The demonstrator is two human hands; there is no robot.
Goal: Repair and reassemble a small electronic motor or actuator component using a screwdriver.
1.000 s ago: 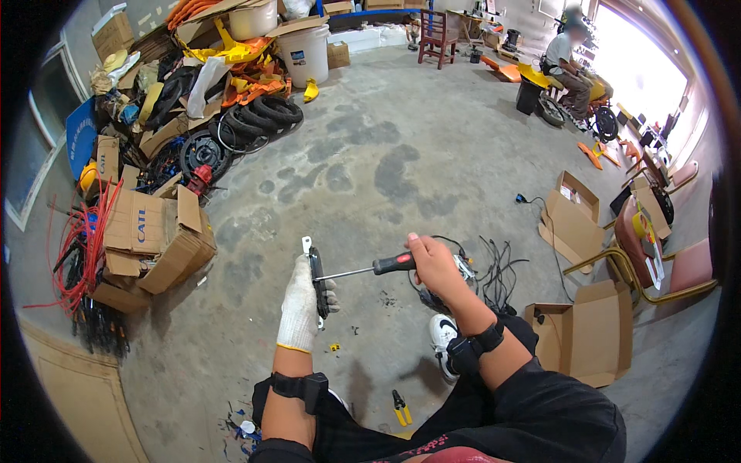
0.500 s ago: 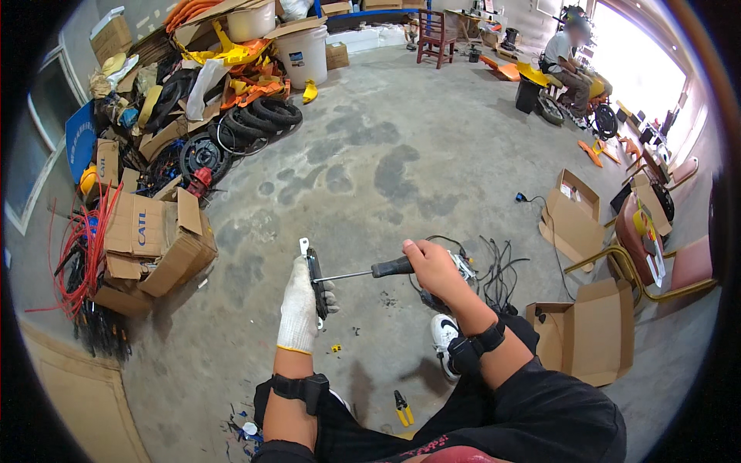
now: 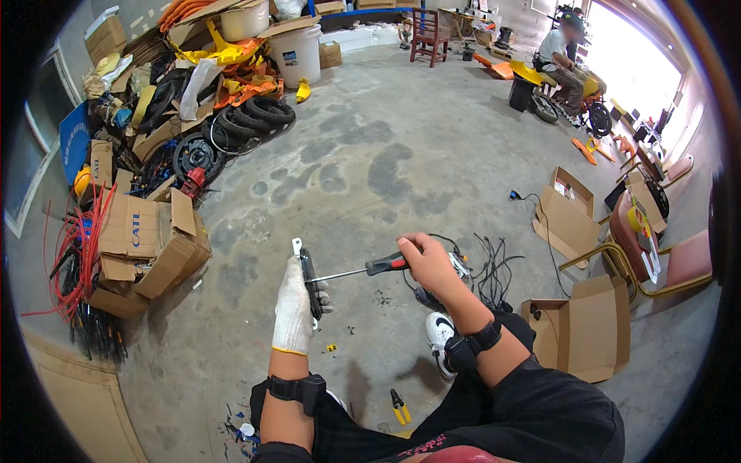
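My left hand (image 3: 293, 305), in a white knitted glove, is closed around a narrow black part (image 3: 309, 274) with pale metal tabs at its ends, held upright. My bare right hand (image 3: 424, 258) grips the black-and-red handle of a screwdriver (image 3: 386, 265). Its shaft runs horizontally leftward to the black part; the tip's exact contact is hidden. On the floor beyond my right hand lies a tangle of black cables (image 3: 494, 270). Yellow-handled pliers (image 3: 400, 405) rest between my legs, and a small yellow piece (image 3: 332, 347) lies nearby.
Piled boxes (image 3: 147, 247), tyres (image 3: 247, 123) and red tubing (image 3: 73, 262) line the left. Open cartons (image 3: 575, 332) and chairs (image 3: 687, 274) are at right. A person (image 3: 559, 65) sits on a motorbike near the bright doorway. A wooden chair (image 3: 428, 35) stands at the back.
The view has shifted slightly left across the scene, with both hands and what they hold. The screwdriver handle's red part shows differently, as if turned; both grips are kept.
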